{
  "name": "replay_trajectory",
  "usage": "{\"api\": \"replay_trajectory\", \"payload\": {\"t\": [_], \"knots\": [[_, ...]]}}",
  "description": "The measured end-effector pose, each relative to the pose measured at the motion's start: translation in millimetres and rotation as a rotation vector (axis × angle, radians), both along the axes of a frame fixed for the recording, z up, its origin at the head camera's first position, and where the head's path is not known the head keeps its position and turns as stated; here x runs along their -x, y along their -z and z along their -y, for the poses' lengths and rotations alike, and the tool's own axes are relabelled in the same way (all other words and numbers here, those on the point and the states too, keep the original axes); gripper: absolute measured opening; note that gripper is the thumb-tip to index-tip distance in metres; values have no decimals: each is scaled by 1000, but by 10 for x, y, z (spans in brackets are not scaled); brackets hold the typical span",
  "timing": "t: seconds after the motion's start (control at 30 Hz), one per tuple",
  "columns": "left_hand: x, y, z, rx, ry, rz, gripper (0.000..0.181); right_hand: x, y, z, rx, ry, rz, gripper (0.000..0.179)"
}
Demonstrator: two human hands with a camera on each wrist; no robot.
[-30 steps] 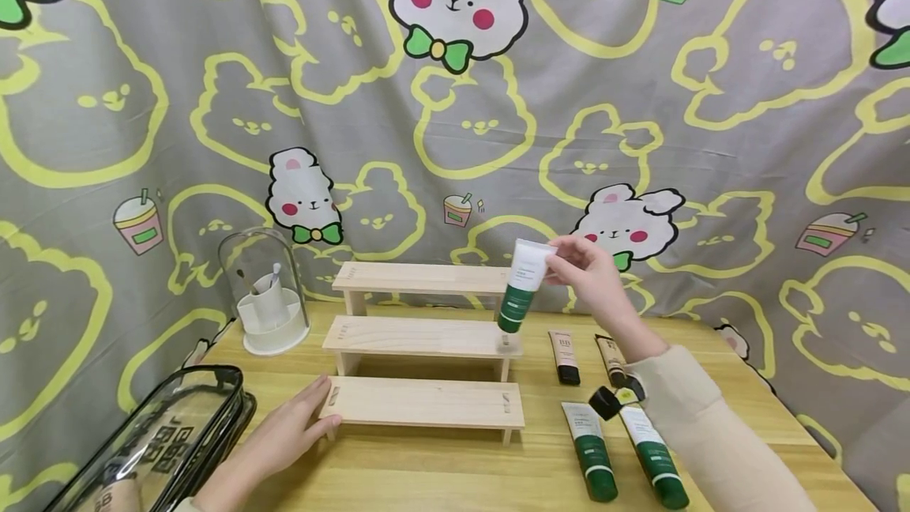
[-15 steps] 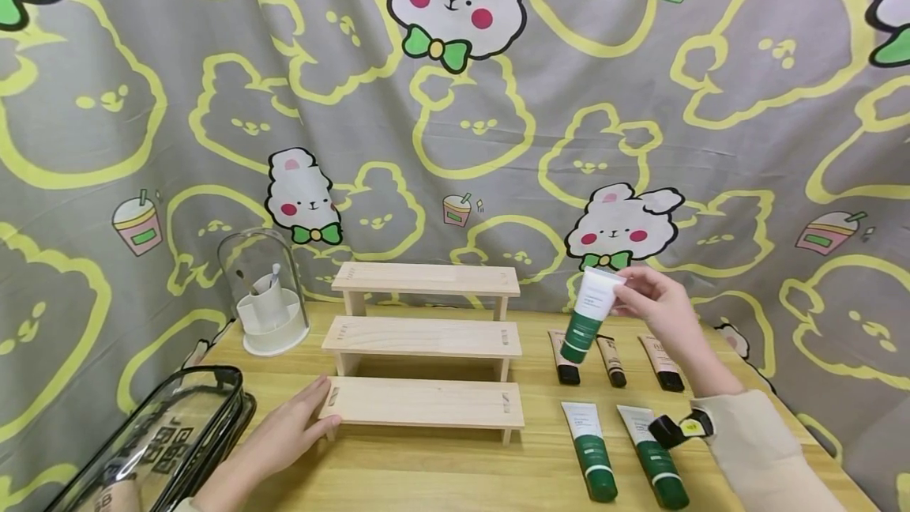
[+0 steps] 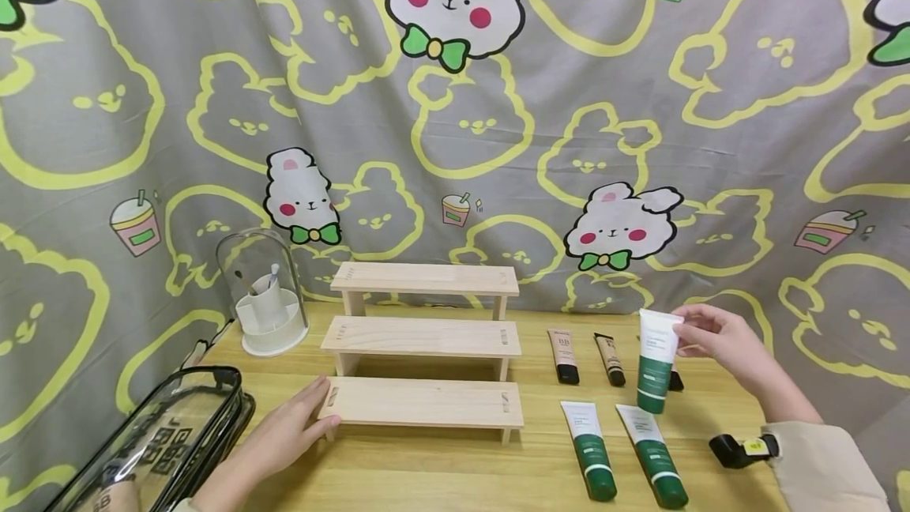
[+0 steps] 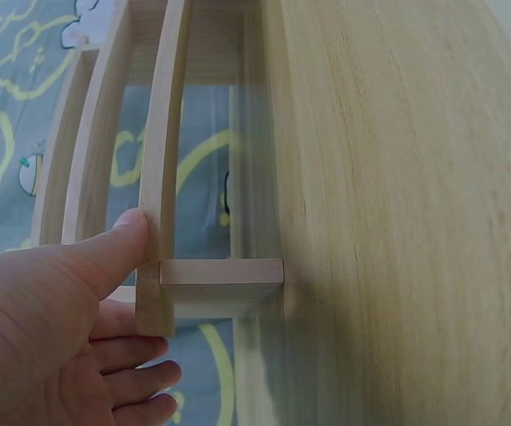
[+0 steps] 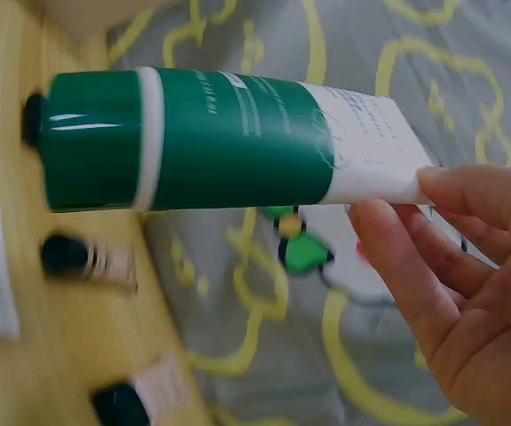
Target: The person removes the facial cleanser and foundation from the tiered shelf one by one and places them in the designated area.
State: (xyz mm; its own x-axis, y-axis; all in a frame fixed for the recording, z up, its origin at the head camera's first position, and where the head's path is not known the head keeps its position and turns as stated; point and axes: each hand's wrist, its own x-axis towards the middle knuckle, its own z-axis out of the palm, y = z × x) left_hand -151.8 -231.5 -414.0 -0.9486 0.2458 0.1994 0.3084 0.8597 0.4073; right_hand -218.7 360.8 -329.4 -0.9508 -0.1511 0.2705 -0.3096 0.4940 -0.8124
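In the head view my right hand point(image 3: 718, 338) holds a green-and-white squeeze tube point(image 3: 656, 366) above the table, cap down. Thumb and fingers pinch its white crimped end, as the right wrist view also shows on the tube point(image 5: 238, 142). My left hand point(image 3: 287, 429) grips the left end of the lowest step of a three-tier wooden display stand point(image 3: 426, 401). In the left wrist view the thumb of my left hand point(image 4: 69, 328) lies against the board point(image 4: 156, 177), its other fingers around the end. Two more green-and-white tubes point(image 3: 590, 449) point(image 3: 652, 457) lie in front.
Behind them lie a pink BB cream tube point(image 3: 563, 355), a gold-toned tube point(image 3: 609, 358) and a partly hidden tube with a black cap point(image 3: 676, 379). A clear black-trimmed bag point(image 3: 163, 433) is at left. A white brush holder point(image 3: 270, 322) under a clear dome stands behind.
My right hand has carried the green-and-white tube from beside the stand's upper steps rightward and down, over the tubes on the right. My left hand stays at the stand.
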Motion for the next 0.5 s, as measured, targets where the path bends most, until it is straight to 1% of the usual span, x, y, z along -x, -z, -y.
{"api": "replay_trajectory", "payload": {"t": [0.13, 0.2, 0.37, 0.5], "knots": [[2, -1, -3, 3, -1, -4, 62, -21, 121, -238, -26, -15, 90, 35], [2, -1, -7, 4, 0, -4, 62, -23, 191, -362, -28, -43, 155, 35], [-5, -6, -11, 4, 1, -3, 62, -24, 360, -654, -22, -198, 323, 33], [-3, -6, -13, 3, 0, 0, 62, -19, 475, -824, 28, -306, 449, 27]]}}
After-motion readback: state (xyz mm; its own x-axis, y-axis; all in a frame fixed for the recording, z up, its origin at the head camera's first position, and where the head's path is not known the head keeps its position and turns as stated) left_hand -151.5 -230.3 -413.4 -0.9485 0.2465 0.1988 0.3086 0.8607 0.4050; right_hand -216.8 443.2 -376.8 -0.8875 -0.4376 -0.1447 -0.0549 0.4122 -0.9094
